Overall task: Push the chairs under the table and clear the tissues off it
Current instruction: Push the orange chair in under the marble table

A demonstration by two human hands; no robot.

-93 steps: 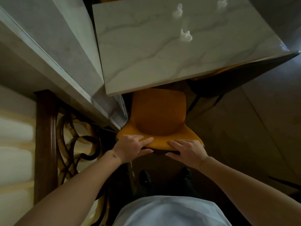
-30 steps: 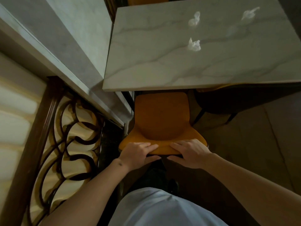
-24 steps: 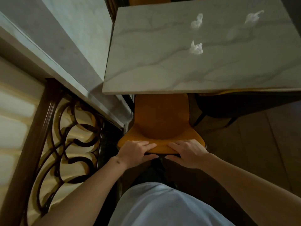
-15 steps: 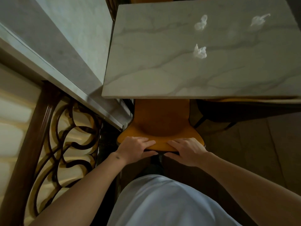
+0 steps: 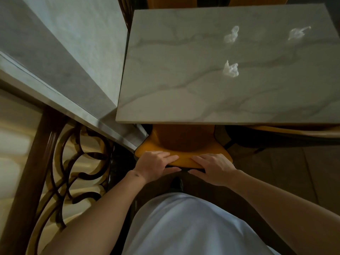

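Observation:
An orange chair (image 5: 184,138) stands under the near edge of the marble table (image 5: 174,85), most of its seat hidden by the tabletop. My left hand (image 5: 156,162) and my right hand (image 5: 211,167) both grip the top of its backrest, fingers over the front and thumbs behind. Three crumpled white tissues lie on the table: one near the middle (image 5: 230,69), one farther back (image 5: 232,35), one at the far right (image 5: 297,33). A second chair (image 5: 287,130) shows as an orange edge under the table to the right.
A grey marble ledge (image 5: 60,70) runs along the left, touching the table's left side. Below it stands a dark wood railing with curled ironwork (image 5: 73,162). Another orange chair back (image 5: 171,3) shows beyond the table's far edge. Tiled floor (image 5: 294,172) lies to the right.
The chair has slid forward under the table, so less of its seat shows. Both hands stayed on the backrest and moved forward with it, and I stepped closer to the table.

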